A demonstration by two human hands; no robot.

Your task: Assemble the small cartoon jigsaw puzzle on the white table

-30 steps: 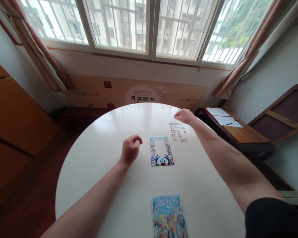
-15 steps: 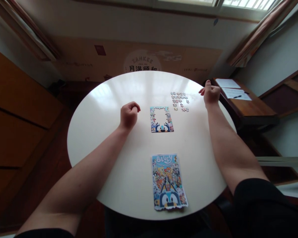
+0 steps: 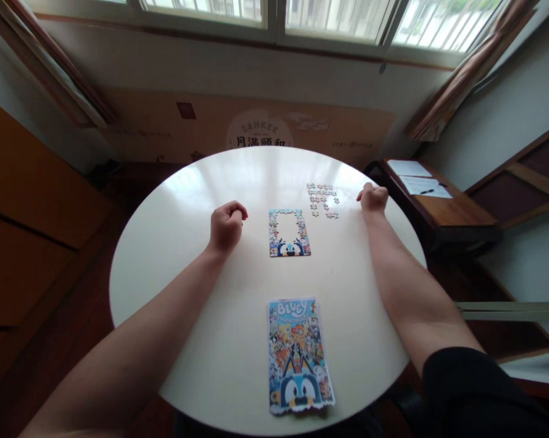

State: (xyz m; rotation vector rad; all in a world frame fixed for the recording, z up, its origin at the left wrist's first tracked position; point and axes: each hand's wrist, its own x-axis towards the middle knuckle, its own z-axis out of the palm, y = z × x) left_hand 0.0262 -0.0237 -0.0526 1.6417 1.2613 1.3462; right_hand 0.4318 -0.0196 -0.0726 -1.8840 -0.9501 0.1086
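The right hand (image 3: 372, 198) is clenched into a fist, knuckles up, resting on the round white table (image 3: 174, 243) close to its far right edge; whether anything sits inside the fist cannot be told. Just to its left, not quite touching, lie the loose puzzle pieces (image 3: 322, 199), spread in a small flat patch of rows. The left hand (image 3: 227, 225) is clenched too, fingers curled under, resting on the surface a little left of the table's middle, with nothing showing between the fingers. Between the two hands, near the middle of the table, lies the partly built jigsaw (image 3: 289, 233): a finished border with a filled lower strip showing a blue cartoon dog's head and a bare opening in its centre. It lies near the left hand, apart from it. At the near edge lies the Bluey picture sheet (image 3: 298, 356), flat, its lower end just over the rim. Beyond the right edge stands a wooden side table (image 3: 456, 213) bearing papers (image 3: 415, 176) and a pen (image 3: 427, 191)
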